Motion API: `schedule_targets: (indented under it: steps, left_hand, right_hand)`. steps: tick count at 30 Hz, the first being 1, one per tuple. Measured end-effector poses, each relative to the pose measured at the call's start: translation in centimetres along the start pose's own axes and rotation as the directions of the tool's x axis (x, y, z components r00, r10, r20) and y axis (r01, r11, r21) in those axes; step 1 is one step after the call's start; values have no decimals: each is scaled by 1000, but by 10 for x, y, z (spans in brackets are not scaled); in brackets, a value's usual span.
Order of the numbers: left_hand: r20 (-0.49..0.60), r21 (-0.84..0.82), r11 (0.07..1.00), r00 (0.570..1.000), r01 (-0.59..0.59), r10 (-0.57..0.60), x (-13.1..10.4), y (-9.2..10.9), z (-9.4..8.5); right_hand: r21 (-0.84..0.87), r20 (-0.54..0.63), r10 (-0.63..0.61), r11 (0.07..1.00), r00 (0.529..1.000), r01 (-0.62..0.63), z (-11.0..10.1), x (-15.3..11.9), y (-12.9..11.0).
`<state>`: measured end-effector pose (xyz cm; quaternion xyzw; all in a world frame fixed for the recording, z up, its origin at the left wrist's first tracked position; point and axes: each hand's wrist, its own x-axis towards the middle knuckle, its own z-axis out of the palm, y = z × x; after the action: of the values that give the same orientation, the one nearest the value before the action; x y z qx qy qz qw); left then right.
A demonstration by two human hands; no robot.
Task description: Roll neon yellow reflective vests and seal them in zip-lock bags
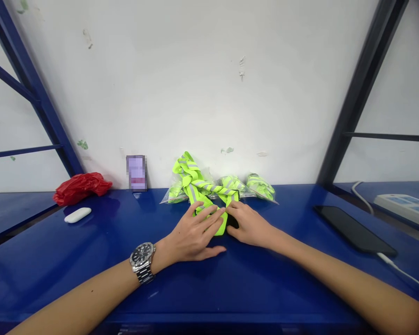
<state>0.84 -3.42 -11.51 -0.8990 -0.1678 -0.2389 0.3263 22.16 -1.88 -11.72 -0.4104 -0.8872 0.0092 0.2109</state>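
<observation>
A neon-yellow reflective strap (pixel 192 185) with grey stripes lies in a loose, twisted heap near the wall, its near end folded flat in front of me. My left hand (pixel 197 235) rests on that folded end, fingers stretched out over it and thumb pointing right on the table. With fingers curled, my right hand (pixel 249 224) grips the strap's right edge, where a black part shows beneath the fingers. Behind the strap lie clear plastic bags (pixel 232 184) holding more folded yellow reflective straps. One yellow bundle (pixel 260 186) sits at the right of these.
On the blue table (pixel 195 293) lie a red plastic bag (pixel 82 187) and a white earbud case (pixel 77 215) at left. A phone (pixel 137 173) leans on the wall. At right are a black phone (pixel 354 230) with a cable and a power strip (pixel 405 209).
</observation>
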Motion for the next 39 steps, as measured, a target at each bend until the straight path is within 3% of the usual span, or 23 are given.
schedule_targets:
  steps: [5,11,17,26,39]
  left_hand:
    - [159,2,994,982,108,-107,8,3,4]
    - [169,67,966,951,252,-259,2,-3,4]
    - [233,-12,979,953,203,-194,0,-3,5]
    - [218,52,990,966,132,-140,2,0,4]
    - [210,15,986,963,167,-167,-3,-2,3]
  right_hand:
    - [11,-12,16,1000,1000,-16,4,0,-6]
    - [-28,19,93,995,995,-93,-4,-1,-6]
    - [-76,30,83,994,996,-81,-7,-3,-8]
    - [-109,25,86,991,996,-83,-5,-2,-6]
    - [-134,83,119,985,989,-107,-9,-3,10]
